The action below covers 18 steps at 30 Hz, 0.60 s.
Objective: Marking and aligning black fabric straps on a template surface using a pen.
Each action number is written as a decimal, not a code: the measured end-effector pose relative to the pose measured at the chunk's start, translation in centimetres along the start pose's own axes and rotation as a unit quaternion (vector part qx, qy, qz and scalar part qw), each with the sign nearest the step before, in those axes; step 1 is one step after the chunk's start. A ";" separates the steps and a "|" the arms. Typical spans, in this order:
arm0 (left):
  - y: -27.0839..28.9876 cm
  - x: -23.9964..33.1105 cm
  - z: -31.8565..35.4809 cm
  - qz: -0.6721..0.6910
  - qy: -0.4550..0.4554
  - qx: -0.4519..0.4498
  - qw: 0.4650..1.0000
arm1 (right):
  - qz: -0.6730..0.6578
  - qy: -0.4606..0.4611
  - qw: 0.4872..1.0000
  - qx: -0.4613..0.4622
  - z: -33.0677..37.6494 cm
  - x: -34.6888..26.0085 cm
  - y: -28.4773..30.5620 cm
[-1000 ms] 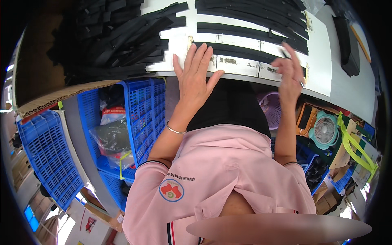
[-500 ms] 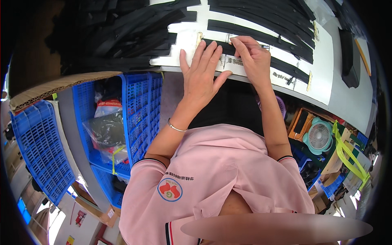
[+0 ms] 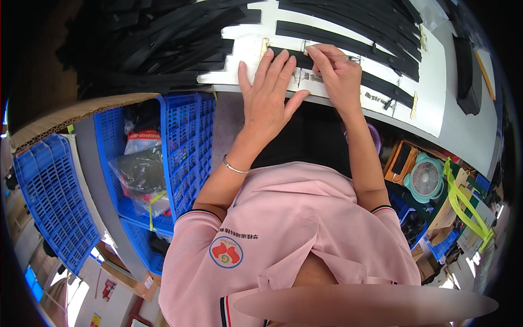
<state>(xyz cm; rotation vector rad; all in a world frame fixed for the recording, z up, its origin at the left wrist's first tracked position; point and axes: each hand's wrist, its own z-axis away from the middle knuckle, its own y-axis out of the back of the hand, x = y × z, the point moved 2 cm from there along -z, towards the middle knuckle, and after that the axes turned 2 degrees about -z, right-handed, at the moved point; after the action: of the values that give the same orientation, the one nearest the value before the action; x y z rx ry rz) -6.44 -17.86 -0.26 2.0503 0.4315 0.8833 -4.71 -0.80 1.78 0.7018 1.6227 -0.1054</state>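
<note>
A black fabric strip (image 3: 303, 61) lies on a white marked board (image 3: 430, 111) near the table's front edge. My left hand (image 3: 266, 101) rests flat on the strip's left part, fingers spread and fingertips pressing it. Just to the right, my right hand (image 3: 343, 79) is closed in a pinch over the same strip. A thin, pen-like tool (image 3: 352, 58) pokes out behind its fingers; its tip is hidden. Beyond the hands, more black strips (image 3: 327, 39) lie in rows across the board.
Loose black strips (image 3: 141, 49) are heaped at the far left. A long black box (image 3: 467, 82) and a yellow stick (image 3: 485, 76) lie on the right. Below the table stand blue crates (image 3: 188, 141) on the left, with a small green fan (image 3: 426, 177) on the right.
The right hand's fingertips have shifted slightly up and left along the strip. The left hand stays flat in nearly the same place.
</note>
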 end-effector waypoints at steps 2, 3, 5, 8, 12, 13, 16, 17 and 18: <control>0.1 0.1 -0.1 -0.003 0.003 0.002 1.000 | -0.022 -0.024 0.999 -0.012 0.1 0.3 0.4; 0.1 0.2 -0.1 -0.002 0.002 0.001 1.000 | -0.020 -0.020 0.999 -0.036 0.2 0.8 0.5; 0.1 0.2 -0.1 -0.003 0.004 0.000 1.000 | -0.019 -0.017 0.998 -0.058 0.3 1.0 0.6; 0.1 0.2 -0.1 -0.006 0.007 -0.003 1.000 | -0.013 -0.006 0.998 -0.066 0.3 1.0 0.4; 0.1 0.2 -0.2 0.000 0.002 -0.002 1.000 | 0.008 0.012 0.998 -0.063 0.4 1.1 0.3; 0.0 0.2 -0.2 0.000 0.005 -0.003 1.000 | 0.023 0.033 0.997 -0.062 0.5 1.1 0.4; 0.1 0.3 -0.3 0.005 0.006 -0.010 1.000 | 0.026 0.047 0.997 -0.064 0.5 1.4 0.4; 0.1 0.3 -0.3 0.004 0.010 -0.014 1.000 | 0.023 0.053 0.995 -0.076 0.4 1.3 0.5; 0.0 0.3 -0.3 0.005 0.011 -0.015 1.000 | -0.031 0.017 0.996 -0.080 0.5 1.2 1.0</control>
<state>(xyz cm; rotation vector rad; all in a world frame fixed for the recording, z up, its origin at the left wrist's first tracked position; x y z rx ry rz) -6.45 -17.49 0.01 2.0197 0.4175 0.9132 -3.74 0.22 0.89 0.5327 1.6658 -0.0085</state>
